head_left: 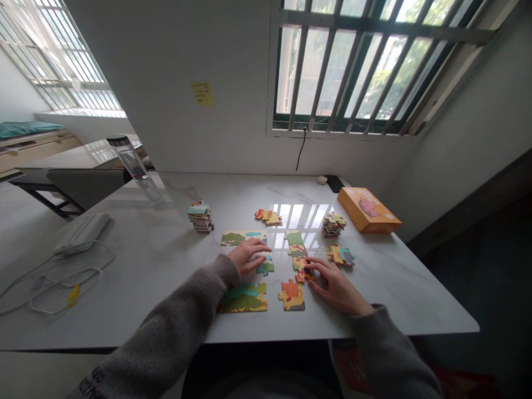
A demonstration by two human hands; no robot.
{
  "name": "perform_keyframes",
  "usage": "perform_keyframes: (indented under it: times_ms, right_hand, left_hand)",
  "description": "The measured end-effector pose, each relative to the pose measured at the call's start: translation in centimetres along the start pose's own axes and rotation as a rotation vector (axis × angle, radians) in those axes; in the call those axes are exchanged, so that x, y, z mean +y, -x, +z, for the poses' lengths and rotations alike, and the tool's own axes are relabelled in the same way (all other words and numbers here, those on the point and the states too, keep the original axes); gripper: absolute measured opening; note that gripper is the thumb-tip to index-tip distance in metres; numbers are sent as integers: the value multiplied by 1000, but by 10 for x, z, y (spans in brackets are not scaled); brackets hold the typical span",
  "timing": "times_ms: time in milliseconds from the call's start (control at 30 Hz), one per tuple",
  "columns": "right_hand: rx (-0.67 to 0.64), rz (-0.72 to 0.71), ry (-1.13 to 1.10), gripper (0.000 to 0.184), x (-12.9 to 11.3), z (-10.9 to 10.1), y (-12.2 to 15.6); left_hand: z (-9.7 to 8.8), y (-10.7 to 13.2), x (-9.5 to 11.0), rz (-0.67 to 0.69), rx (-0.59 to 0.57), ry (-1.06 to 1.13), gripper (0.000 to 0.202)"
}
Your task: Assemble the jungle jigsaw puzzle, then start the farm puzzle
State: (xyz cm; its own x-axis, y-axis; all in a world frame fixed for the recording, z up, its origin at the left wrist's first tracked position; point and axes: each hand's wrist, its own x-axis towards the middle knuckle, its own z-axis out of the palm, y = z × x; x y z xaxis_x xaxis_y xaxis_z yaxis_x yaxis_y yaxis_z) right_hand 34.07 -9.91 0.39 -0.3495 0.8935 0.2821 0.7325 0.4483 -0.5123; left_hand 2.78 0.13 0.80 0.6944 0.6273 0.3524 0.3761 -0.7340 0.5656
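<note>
Colourful jigsaw pieces lie on a white marble table (pixel 158 249). My left hand (pixel 248 256) rests with fingers spread on a small blue-green piece (pixel 266 268), just below a joined green strip (pixel 241 238). My right hand (pixel 336 285) lies flat, and its fingertips pinch a small orange piece (pixel 302 275) at the foot of a column of joined pieces (pixel 296 245). A joined green section (pixel 244 298) and a yellow-orange piece (pixel 292 295) sit near the front edge, between my arms. Another loose piece (pixel 341 255) lies right of the column.
Two stacks of pieces (pixel 201 216) (pixel 333 225) stand further back, with loose pieces (pixel 269 217) between them. An orange box (pixel 368 209) sits at the right, a clear bottle (pixel 132 160) at the back left. A white adapter with cable (pixel 81 233) lies at the left.
</note>
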Motion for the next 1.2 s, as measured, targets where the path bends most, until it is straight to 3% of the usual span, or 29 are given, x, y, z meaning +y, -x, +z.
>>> perform_keyframes:
  times_ms: [200,400,633,867,1000,1200]
  right_hand:
    - [15,-29,-1,29,1,2,1]
    - [7,-46,22,28,2,3,1]
    - [54,-44,75,26,1,9,2]
    - [102,-14,32,23,-8,9,0]
    - [14,-2,-14,28,-18,7,8]
    - [-124,-20,93,51,-34,13,16]
  left_hand:
    - [33,-39,37,149,-149,-110,27]
    - [59,-54,33,168,-150,-207,30]
    - [63,-49,26,181,-147,-224,40]
    - [66,-48,25,182,-120,-235,35]
    - [66,-47,21,169,-120,-217,35]
    - [65,-45,20,124,-164,-228,36]
